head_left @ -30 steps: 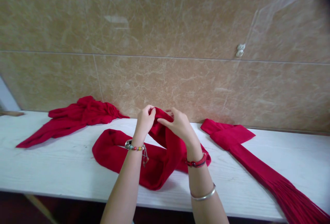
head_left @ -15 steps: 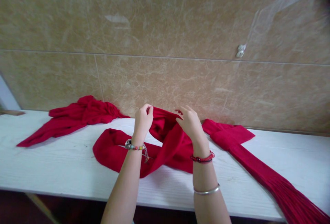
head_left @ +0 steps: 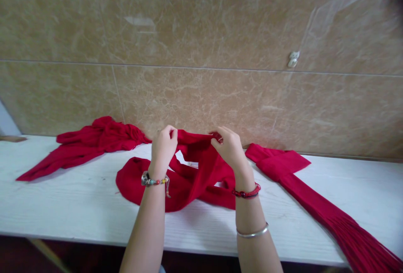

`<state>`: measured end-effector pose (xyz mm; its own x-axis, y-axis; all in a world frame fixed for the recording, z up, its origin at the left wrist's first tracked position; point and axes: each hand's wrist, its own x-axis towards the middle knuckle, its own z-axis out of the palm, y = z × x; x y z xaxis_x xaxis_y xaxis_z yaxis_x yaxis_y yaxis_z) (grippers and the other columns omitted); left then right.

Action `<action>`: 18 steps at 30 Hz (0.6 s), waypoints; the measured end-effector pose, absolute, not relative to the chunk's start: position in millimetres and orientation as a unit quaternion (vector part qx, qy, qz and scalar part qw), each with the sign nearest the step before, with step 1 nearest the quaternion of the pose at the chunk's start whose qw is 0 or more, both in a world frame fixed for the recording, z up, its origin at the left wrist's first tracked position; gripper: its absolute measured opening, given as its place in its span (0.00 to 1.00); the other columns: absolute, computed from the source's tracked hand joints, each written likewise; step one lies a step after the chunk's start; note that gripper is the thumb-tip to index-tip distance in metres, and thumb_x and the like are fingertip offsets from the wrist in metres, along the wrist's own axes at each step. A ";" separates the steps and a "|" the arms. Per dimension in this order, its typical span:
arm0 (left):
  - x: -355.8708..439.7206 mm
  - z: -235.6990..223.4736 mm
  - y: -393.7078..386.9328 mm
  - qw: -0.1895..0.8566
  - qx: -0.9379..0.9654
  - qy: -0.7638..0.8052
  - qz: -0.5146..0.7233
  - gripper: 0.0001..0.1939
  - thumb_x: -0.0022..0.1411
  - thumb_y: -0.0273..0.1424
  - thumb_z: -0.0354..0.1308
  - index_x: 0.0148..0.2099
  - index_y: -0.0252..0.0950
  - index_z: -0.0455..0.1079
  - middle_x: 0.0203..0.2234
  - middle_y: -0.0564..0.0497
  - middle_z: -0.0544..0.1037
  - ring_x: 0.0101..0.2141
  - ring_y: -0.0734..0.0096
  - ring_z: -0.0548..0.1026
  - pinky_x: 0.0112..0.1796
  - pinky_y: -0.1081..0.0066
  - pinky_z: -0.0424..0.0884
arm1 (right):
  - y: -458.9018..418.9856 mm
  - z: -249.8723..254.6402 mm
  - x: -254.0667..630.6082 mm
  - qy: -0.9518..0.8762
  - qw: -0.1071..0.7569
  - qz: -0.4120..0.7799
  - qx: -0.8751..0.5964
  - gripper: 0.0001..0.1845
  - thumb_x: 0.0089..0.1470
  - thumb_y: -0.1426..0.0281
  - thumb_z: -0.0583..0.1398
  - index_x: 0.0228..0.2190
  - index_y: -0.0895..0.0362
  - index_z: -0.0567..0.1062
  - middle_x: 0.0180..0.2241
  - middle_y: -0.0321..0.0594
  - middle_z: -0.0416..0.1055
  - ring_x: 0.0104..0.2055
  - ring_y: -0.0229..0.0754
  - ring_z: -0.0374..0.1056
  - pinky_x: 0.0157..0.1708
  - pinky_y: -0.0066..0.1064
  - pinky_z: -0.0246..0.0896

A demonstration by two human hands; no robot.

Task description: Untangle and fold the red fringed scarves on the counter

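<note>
Above white table [head_left: 78, 206] | left hand [head_left: 164, 149] balled, fingers pinching red cloth [head_left: 204, 155] | right hand [head_left: 231, 149] angled inward, fingers gripping it

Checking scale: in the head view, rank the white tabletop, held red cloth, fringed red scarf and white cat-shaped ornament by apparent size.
1. White tabletop
2. Held red cloth and fringed red scarf: too close to rank
3. White cat-shaped ornament

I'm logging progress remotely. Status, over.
Left hand pinching red scarf; right hand at its edge. Scarf looped, partly on white tabletop. Fringed scarf lies right.
</note>
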<state>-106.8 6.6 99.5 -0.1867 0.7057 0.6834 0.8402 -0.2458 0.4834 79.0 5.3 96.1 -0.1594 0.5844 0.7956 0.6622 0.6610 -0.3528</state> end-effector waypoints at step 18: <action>-87.3 101.4 3.7 -0.038 -0.723 -0.464 -0.511 0.14 0.60 0.36 0.46 0.29 0.34 0.67 0.23 0.53 0.73 0.26 0.72 0.69 0.29 0.75 0.62 | 25.5 81.0 74.2 -0.557 0.649 0.416 -0.308 0.20 0.37 0.59 0.62 0.34 0.55 0.66 0.22 0.31 0.67 0.25 0.36 0.66 0.27 0.29 0.62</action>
<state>-87.3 3.7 101.4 0.0481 0.7097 0.7029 0.6311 -0.5670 0.5293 74.2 25.5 81.0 0.0330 0.8839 0.4666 -0.1965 0.4635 -0.8641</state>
